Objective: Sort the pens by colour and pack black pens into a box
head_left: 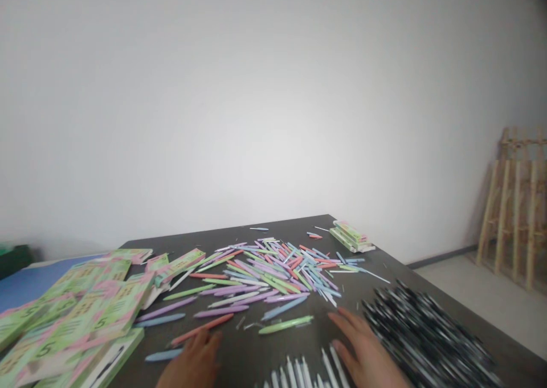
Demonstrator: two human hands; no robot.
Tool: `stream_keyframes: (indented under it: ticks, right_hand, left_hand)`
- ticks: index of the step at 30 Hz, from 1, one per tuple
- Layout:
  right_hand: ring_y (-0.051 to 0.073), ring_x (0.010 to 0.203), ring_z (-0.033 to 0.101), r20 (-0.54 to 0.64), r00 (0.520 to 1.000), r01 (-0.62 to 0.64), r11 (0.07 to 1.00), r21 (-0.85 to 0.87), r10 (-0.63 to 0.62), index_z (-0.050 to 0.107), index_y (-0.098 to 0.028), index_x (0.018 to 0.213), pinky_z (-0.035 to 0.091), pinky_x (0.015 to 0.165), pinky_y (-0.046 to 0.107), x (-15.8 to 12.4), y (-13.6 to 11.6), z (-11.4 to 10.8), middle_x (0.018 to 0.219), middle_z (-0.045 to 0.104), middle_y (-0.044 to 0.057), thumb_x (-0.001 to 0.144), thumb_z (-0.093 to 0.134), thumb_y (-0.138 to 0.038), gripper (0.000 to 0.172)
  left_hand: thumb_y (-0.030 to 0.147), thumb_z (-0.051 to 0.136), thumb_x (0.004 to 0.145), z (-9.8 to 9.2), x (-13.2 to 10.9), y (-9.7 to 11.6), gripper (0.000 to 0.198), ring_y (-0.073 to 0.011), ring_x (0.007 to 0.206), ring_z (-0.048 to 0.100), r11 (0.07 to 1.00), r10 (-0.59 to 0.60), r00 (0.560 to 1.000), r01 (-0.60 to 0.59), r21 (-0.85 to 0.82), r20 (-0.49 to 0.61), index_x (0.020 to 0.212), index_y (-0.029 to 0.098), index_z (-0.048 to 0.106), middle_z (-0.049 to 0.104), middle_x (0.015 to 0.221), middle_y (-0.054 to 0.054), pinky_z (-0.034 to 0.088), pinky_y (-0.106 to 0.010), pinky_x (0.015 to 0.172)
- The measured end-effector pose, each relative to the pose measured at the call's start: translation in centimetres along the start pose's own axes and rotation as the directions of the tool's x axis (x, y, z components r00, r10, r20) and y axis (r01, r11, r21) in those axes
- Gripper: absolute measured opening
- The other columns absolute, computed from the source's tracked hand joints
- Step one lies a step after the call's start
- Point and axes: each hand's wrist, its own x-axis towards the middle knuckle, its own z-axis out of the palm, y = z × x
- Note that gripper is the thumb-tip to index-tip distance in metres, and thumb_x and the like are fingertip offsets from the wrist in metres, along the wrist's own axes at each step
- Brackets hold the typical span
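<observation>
I am looking across a big dark table [252, 356] that is standing against a plain white wall [256, 92]. Green and pink card packs [85, 314] are lying in a heap on the left side. A pile of thin black pen parts [427, 337] is covering the right side. A heap of coloured pen barrels [273, 268] is spreading over the middle.

My left hand [192, 362] is lying flat near the bottom edge. Its fingers are close together and are pinching nothing. My right hand [363, 356] is lying flat too, with the fingers a little apart and pointing up and to the left. It is holding nothing.

A green pen barrel [285, 324] is lying between my two hands, a little farther away from me than both. Its long side is running left to right. Its right end is sitting near my right fingertips, so my right hand is the nearer one.

A red pen barrel [200, 329] is slanting just past my left fingertips; I cannot tell if they are touching it. White pen parts [299, 371] are lying just beside my right hand.
</observation>
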Motion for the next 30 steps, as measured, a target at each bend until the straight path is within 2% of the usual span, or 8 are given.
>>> stream_keyframes:
  ticks: [2,5,9,14,20,25,28,30]
  right_hand:
    - [0.023,0.120,0.047,0.002,0.999,0.045,0.999,0.007,-0.045,0.061,-0.021,0.119,0.034,0.104,0.036,2.5,-1.1,-0.6,0.127,0.055,0.009,0.082,0.045,-0.023,0.041]
    - [0.020,0.108,0.053,0.056,0.985,0.158,0.986,0.048,-0.160,0.066,-0.022,0.109,0.037,0.096,0.031,6.3,-2.4,0.2,0.111,0.063,0.007,0.079,0.045,-0.015,0.037]
    - [0.019,0.105,0.051,0.152,0.942,0.295,0.954,0.057,-0.300,0.067,-0.024,0.103,0.035,0.092,0.027,9.7,-3.4,2.8,0.106,0.062,0.004,0.074,0.049,-0.010,0.037]
    - [0.018,0.103,0.050,0.211,0.903,0.387,0.922,-0.020,-0.374,0.067,-0.020,0.089,0.034,0.090,0.025,11.4,-4.1,5.1,0.101,0.061,0.005,0.072,0.046,-0.008,0.029]
    - [0.019,0.093,0.052,0.161,0.919,0.362,0.932,0.013,-0.359,0.063,-0.019,0.087,0.036,0.084,0.027,11.5,-4.5,4.5,0.090,0.061,0.005,0.066,0.050,-0.010,0.026]
    - [0.017,0.082,0.055,0.061,0.974,0.196,0.952,0.237,-0.216,0.059,-0.020,0.094,0.039,0.075,0.027,10.5,-6.1,4.0,0.089,0.061,0.005,0.081,0.045,-0.019,0.020]
    - [0.016,0.081,0.057,0.111,0.973,0.121,0.861,0.493,-0.201,0.058,-0.020,0.096,0.042,0.075,0.027,9.3,-8.5,4.3,0.086,0.063,0.004,0.087,0.038,-0.024,0.022]
    - [0.016,0.075,0.059,0.246,0.954,-0.026,0.773,0.634,-0.170,0.057,-0.019,0.097,0.046,0.069,0.028,8.4,-10.2,4.5,0.082,0.062,0.003,0.088,0.037,-0.028,0.024]
  left_hand:
    - [-0.006,0.030,0.069,-0.9,0.5,-2.5,0.064,-0.0239,0.113,0.055,0.987,-0.148,0.986,0.142,0.075,0.081,0.127,0.015,0.049,0.053,0.130,-0.014,0.044,-0.038,0.095]
    - [-0.009,0.027,0.068,-0.6,1.0,-4.5,0.070,-0.0204,0.116,0.054,0.978,-0.198,0.966,0.183,0.105,0.165,0.132,0.015,0.042,0.043,0.139,-0.016,0.041,-0.035,0.098]
    - [-0.009,0.027,0.069,0.8,2.1,-5.0,0.074,-0.0223,0.115,0.054,0.982,-0.180,0.969,0.167,0.092,0.167,0.135,0.021,0.037,0.034,0.143,-0.018,0.043,-0.038,0.096]
    - [-0.010,0.025,0.068,1.1,3.0,-4.6,0.083,-0.0213,0.100,0.063,1.000,-0.002,0.999,0.003,-0.008,0.053,0.133,0.041,0.035,0.051,0.126,-0.008,0.049,-0.039,0.085]
    - [-0.004,0.028,0.073,-0.3,3.9,-1.4,0.061,-0.0204,0.096,0.063,0.985,0.146,0.989,-0.147,-0.089,-0.018,0.120,0.026,0.052,0.060,0.116,-0.007,0.049,-0.036,0.084]
    - [0.000,0.033,0.077,-0.1,4.5,3.7,0.051,-0.0226,0.101,0.059,0.937,0.345,0.927,-0.350,-0.004,-0.150,0.116,0.025,0.054,0.063,0.112,-0.007,0.050,-0.036,0.085]
    - [0.001,0.037,0.074,0.9,4.6,5.7,0.057,-0.0250,0.100,0.062,0.910,0.414,0.906,-0.414,0.028,-0.090,0.125,0.024,0.049,0.058,0.124,-0.010,0.054,-0.037,0.081]
    - [0.003,0.038,0.075,1.9,4.6,5.8,0.056,-0.0255,0.097,0.064,0.903,0.430,0.900,-0.429,0.026,-0.067,0.127,0.020,0.047,0.053,0.131,-0.014,0.056,-0.036,0.077]
